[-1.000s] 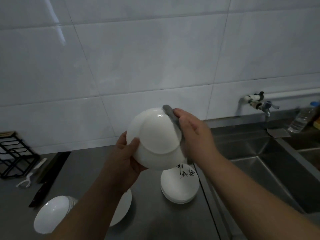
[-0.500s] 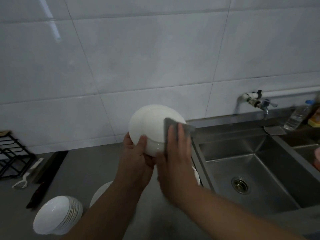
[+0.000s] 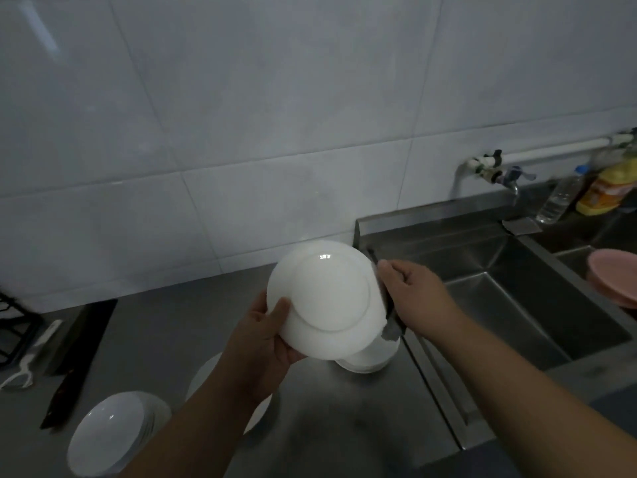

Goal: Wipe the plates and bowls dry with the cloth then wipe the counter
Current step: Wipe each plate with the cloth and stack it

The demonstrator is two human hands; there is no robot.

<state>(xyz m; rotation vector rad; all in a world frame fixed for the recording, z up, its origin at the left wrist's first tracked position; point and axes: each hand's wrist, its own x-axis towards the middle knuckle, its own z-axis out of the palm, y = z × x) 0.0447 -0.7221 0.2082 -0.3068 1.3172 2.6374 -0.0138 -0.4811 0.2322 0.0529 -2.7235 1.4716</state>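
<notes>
White bowl point(image 3: 327, 298), grey cloth point(image 3: 391, 331)

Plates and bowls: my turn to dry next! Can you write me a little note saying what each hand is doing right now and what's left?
Left hand: holds a white dish up by its lower left rim, underside toward the camera.
Right hand: pinches the grey cloth against the dish's right edge.
On the counter: a stack of white bowls at front left, a plate partly hidden under the left arm, and more white dishes just below the held one.
Done: cannot tell which are already dry.
Left: finish this dish, dry any wet ones, then wipe the counter.
</notes>
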